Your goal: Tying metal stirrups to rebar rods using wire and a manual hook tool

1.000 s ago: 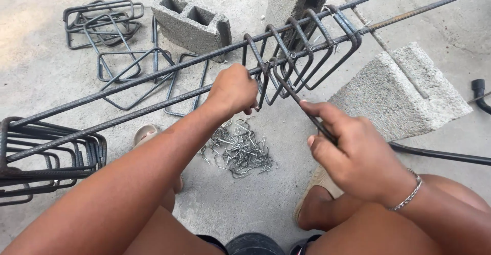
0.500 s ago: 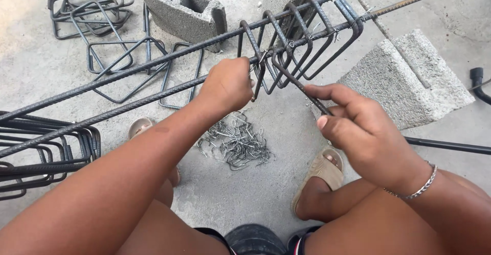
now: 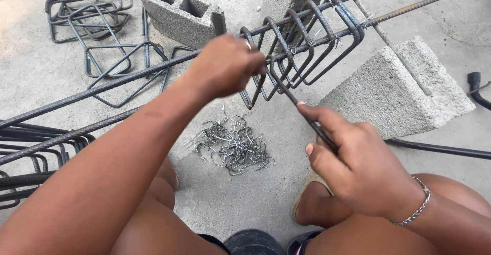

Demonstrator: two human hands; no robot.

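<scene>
Two concrete blocks (image 3: 181,12), two long bars (image 3: 102,86), perhaps five mounted stirrups (image 3: 302,45).

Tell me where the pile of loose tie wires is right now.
In the head view the pile of loose tie wires lies on the concrete floor near the centre, below the left hand and left of the right hand.

Bare concrete floor (image 3: 240,204) lay open between the knees, with only the tie-wire pile (image 3: 230,145) on it. Above, the long rebars (image 3: 102,89) and bunched stirrups (image 3: 302,45) barred the way across; a solid block (image 3: 404,89) closed the right, a hollow block (image 3: 181,12) the far left.
</scene>
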